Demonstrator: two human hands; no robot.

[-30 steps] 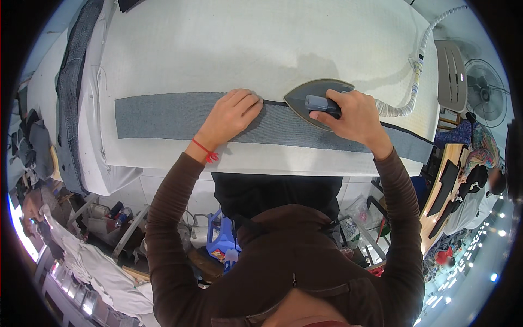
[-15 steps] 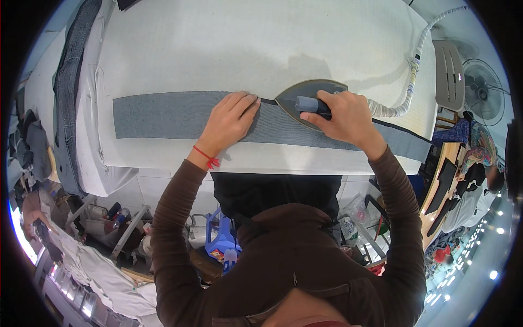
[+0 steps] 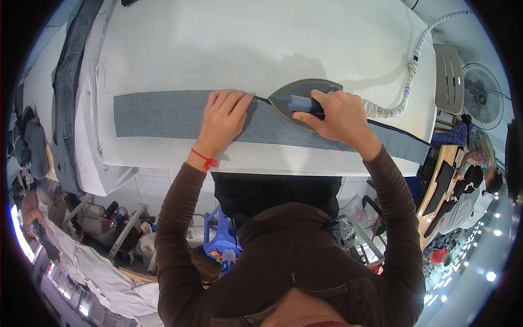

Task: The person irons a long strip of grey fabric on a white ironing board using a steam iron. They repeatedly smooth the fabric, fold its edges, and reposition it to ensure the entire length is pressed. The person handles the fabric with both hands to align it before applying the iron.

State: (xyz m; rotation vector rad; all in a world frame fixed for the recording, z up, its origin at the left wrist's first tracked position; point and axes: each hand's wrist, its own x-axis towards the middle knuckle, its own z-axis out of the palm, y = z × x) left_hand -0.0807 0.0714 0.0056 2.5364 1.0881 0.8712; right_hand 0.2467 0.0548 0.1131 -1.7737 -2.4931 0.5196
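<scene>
A long grey fabric strip (image 3: 163,114) lies lengthwise across the white padded table (image 3: 218,43). Along its far edge, from the iron rightward, runs a dark narrow band. My left hand (image 3: 224,119) is closed at that edge, fingertips together pinching the cloth just left of the iron's tip; the thumb is mostly hidden. My right hand (image 3: 344,121) wraps round the handle of a clothes iron (image 3: 282,102), whose pointed end faces left. The iron's plate rests on the strip and overlaps its far edge.
A wrapped hose (image 3: 406,92) runs from the iron to the far right. Dark grey cloth (image 3: 71,98) hangs over the table's left side. At the right stand a grey chair back (image 3: 449,79) and a fan (image 3: 482,95). A blue plastic stool (image 3: 220,234) is below the table.
My right hand has slid the iron slightly left along the strip. My left hand has also shifted a little left along the far edge, staying ahead of the tip.
</scene>
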